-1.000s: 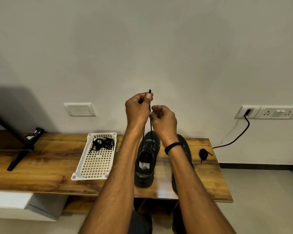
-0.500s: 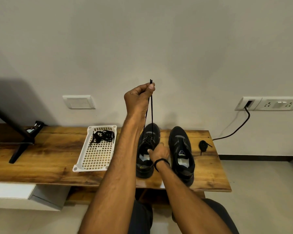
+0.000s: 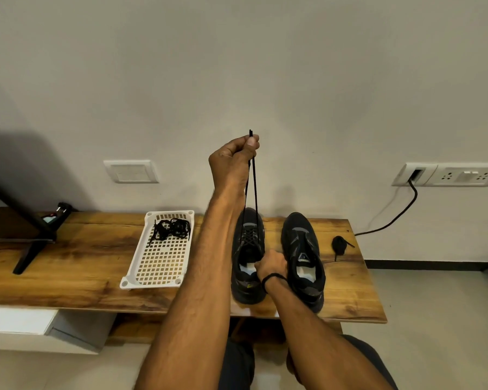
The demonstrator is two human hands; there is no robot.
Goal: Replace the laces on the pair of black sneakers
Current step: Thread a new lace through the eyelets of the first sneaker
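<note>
Head view: left hand (image 3: 233, 161) pinches both lace (image 3: 254, 190) ends high — evening them, likely. Right hand (image 3: 270, 265) grips left sneaker (image 3: 247, 257) collar, steadying it. Right sneaker (image 3: 303, 257) unlaced on bench (image 3: 68, 266); tray (image 3: 159, 266) holds spare laces (image 3: 171, 228).

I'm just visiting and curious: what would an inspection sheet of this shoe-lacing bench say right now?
Surface: wooden bench, bare wood showing.
Job's things: left sneaker laced; right sneaker unlaced; lace ends pulled upward; loose laces in white tray; coiled lace.
Clutter: screen stand.
Grips: left hand pinches lace ends; right hand steadies left sneaker.
Cables: black cord from wall socket.
Surroundings: plain wall, switch plate.
</note>
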